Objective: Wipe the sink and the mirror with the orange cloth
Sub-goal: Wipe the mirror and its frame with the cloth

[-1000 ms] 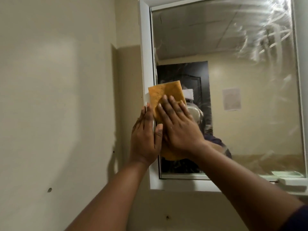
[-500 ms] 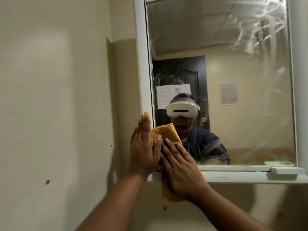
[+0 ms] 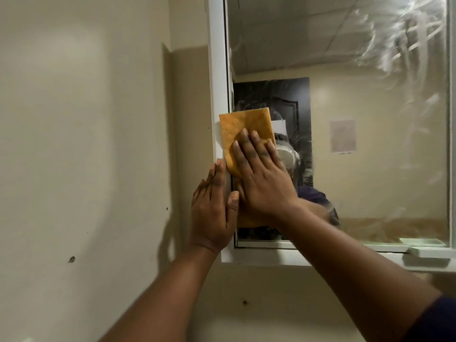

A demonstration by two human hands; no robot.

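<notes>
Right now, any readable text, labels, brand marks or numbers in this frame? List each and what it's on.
No text can be read.
Pale paper sheet reflected in the white-framed wall mirror: a dark line at its lower edge, too blurred to read.
White paper strip on the reflected dark door, mostly hidden behind the folded orange cloth: no legible print.
Orange cloth, white frame, beige wall: no marks seen.
</notes>
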